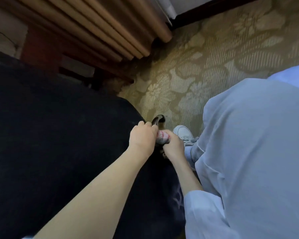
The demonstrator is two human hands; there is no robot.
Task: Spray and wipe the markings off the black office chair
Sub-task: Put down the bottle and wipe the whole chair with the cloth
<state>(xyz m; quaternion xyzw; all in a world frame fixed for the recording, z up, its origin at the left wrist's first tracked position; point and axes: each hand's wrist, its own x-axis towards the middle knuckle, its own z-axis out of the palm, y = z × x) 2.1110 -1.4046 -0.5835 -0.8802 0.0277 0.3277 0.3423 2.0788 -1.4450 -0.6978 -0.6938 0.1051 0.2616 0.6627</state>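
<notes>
left hand grips chair, right hand cloth

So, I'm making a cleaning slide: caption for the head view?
Head view: left hand grips the black chair while the right hand holds a stained cloth at its edge.

Under you runs a patterned carpet, olive with pale flower and scroll shapes on a fine ribbed ground; your light sneaker is planted flat on it, toe pointing away from you; just beside the toe a dark curved part shows above the pile (whether it touches the carpet you cannot tell); the tan curtain folds come down to it at the far edge; the black office chair covers the carpet to your left.
</notes>
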